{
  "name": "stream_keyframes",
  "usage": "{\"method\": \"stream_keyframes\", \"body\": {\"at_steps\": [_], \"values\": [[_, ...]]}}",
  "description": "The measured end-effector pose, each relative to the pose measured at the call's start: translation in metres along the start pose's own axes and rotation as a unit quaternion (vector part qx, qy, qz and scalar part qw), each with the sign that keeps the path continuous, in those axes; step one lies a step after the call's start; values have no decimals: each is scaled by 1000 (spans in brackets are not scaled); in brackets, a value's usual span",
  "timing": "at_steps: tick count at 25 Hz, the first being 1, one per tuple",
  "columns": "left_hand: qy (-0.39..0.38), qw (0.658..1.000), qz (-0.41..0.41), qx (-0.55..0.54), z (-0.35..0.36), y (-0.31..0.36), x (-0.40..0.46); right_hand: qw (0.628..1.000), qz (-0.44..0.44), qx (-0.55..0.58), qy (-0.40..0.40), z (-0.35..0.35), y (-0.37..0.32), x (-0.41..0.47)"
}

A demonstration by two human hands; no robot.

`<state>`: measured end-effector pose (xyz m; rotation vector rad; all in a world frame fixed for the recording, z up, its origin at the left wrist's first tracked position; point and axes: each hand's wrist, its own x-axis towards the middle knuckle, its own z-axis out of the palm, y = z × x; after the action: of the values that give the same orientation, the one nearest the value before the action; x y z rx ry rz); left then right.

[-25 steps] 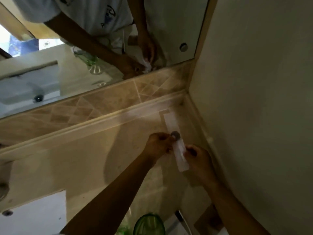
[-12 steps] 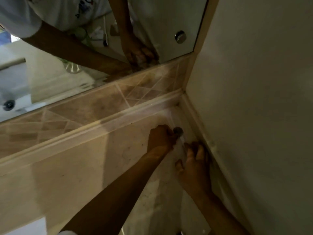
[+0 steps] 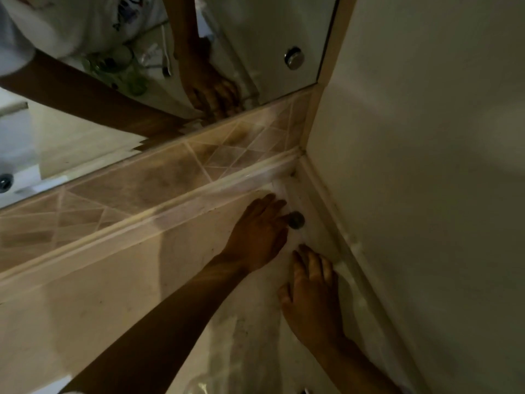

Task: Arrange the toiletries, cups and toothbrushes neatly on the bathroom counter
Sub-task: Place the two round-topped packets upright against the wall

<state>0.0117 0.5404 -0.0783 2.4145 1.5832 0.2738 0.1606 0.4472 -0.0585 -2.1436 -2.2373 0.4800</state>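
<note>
Both hands are down in the far right corner of the bench (image 3: 85, 308), where the tiled backsplash (image 3: 159, 180) meets the side wall (image 3: 426, 166). The left hand (image 3: 260, 237) lies flat, fingers straight and spread, its fingertips just beside a small dark round cap (image 3: 296, 220). That cap seems to belong to a pale flat toiletry packet (image 3: 312, 243) lying in the corner, though the packet nearly melts into the light surface and its outline is hard to make out. The right hand (image 3: 312, 294) is flat too, fingers extended and pressing along what looks like the packet's nearer end. Neither hand curls round anything; they push or steady rather than grip.

The packet's long axis appears to run along the side wall, from the right hand up toward the corner, with the cap about midway. The left hand is nearer the cap, the right nearer the lower end. The skirting hems the packet in on the right and the backsplash ledge closes it off ahead, so open room lies only leftward and back toward the person. In the mirror (image 3: 85, 123) a green cup (image 3: 127, 72) and a toothbrush (image 3: 166, 52) show as reflections, well away from this corner. I'd judge this packet nearly settled, with the rest still waiting.
</note>
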Motion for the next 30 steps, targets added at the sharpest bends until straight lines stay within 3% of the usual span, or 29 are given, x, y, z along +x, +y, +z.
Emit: {"method": "stream_keyframes", "body": {"at_steps": [22, 30], "values": [[-69, 997, -38, -13, 6, 18, 12, 999, 29, 6, 18, 10, 17, 4], [-99, 992, -55, -49, -19, 44, -15, 994, 1, 105, 8, -7, 27, -18]]}}
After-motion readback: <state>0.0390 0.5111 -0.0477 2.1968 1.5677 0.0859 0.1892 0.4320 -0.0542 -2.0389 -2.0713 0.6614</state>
